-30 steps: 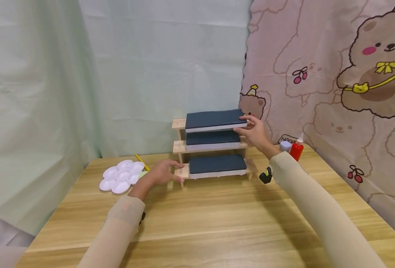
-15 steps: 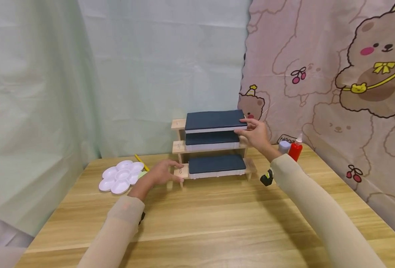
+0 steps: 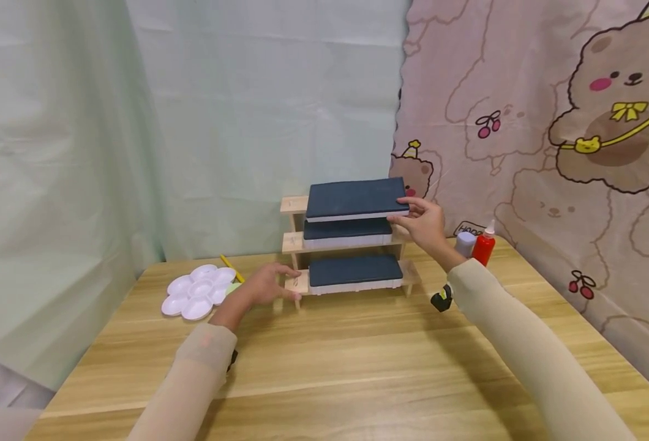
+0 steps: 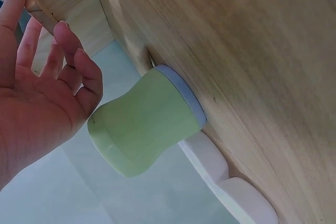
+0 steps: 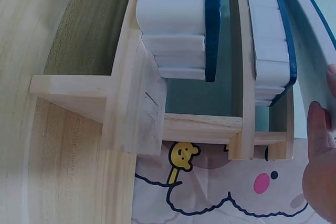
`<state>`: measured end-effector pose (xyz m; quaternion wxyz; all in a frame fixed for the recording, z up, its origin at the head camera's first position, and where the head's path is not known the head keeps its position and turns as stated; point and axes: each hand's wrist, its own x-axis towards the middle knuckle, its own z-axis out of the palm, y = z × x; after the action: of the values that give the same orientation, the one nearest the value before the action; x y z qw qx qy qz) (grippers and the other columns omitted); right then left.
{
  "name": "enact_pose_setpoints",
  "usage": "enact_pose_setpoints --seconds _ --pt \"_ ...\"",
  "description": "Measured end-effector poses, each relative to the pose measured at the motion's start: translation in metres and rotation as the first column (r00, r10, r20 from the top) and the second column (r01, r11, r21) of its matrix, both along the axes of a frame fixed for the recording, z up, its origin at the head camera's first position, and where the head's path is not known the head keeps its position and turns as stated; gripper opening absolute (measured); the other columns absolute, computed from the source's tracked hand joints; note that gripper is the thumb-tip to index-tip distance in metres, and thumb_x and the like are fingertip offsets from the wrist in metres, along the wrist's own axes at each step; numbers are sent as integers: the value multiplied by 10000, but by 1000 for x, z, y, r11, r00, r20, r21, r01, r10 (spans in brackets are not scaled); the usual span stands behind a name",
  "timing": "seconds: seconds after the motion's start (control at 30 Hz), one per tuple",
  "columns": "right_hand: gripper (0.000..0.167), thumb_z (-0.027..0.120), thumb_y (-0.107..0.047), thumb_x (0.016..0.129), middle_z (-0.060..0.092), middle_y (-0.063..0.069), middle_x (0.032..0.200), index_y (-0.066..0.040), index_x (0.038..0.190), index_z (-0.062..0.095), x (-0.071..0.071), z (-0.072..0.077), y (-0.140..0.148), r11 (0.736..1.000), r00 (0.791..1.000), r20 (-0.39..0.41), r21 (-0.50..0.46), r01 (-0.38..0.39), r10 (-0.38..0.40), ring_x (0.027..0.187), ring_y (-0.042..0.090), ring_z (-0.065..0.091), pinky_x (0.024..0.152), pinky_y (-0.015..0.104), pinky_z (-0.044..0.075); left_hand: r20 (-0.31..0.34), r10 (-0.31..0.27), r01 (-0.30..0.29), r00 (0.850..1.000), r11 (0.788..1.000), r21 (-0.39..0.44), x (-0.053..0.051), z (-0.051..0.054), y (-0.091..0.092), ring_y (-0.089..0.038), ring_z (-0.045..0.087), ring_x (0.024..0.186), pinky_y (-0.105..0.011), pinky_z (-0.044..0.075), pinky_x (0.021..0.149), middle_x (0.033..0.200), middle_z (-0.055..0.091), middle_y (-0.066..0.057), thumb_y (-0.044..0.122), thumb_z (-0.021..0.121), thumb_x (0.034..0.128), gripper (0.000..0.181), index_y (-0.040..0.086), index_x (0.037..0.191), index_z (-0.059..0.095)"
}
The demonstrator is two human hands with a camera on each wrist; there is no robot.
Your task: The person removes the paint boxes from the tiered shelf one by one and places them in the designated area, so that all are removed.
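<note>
A three-step wooden rack (image 3: 293,243) holds dark blue-topped white boxes on its middle (image 3: 348,228) and lowest (image 3: 356,271) steps. My right hand (image 3: 426,228) pinches the right end of the top blue-and-white box (image 3: 357,199), thumb below and fingers on top. That box is tilted towards me, over the top step. In the right wrist view, the same box (image 5: 310,30) stands apart from the rack, beside my right hand (image 5: 321,171). My left hand (image 3: 264,285) grips the left end of the lowest step; the left wrist view shows the left hand (image 4: 42,93) at the wood's edge.
On the left of the table (image 3: 324,367) lie a white flower-shaped palette (image 3: 200,288) and a yellow pencil (image 3: 232,267). A green container (image 4: 147,124) stands near the left hand. A red bottle (image 3: 483,248) and a pale-lidded container (image 3: 465,242) stand at the back right.
The top box has risen slightly at the back, tilted more towards me and shifted a little to the right with my right hand. My left hand has stayed at the rack.
</note>
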<state>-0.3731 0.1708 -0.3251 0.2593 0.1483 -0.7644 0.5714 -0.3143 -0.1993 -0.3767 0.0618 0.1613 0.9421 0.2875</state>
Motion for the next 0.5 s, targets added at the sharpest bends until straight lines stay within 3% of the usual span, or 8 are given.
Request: enact_pose_setpoints --seconds 0.1,0.3,0.5 --pt "437 884 -96 735 630 112 843 -13 1135 731 0 1 -1 1000 1000 -16 -27 -17 16 632 44 500 533 164 412 2 -3 3 1000 1000 3 -2 2 -1 -412 451 1313 -543 375 1071 1358 571 -175 283 860 782 568 100 1285 669" --pt "460 854 -45 760 632 161 1129 15 1190 701 0 2 3 999 999 19 -37 -36 36 734 23 581 630 129 474 -18 -4 4 1000 1000 -7 -7 3 -3 -408 463 1303 -541 383 1064 1343 588 -164 298 869 766 573 103 1271 681" --pt "480 854 -51 763 627 203 1173 18 1209 692 2 -2 7 1000 998 55 -24 -17 19 823 23 639 730 127 513 -22 -15 15 1000 1000 -12 -11 -2 -2 -396 473 1297 -536 392 1058 1348 585 -160 344 872 753 593 118 1269 685"
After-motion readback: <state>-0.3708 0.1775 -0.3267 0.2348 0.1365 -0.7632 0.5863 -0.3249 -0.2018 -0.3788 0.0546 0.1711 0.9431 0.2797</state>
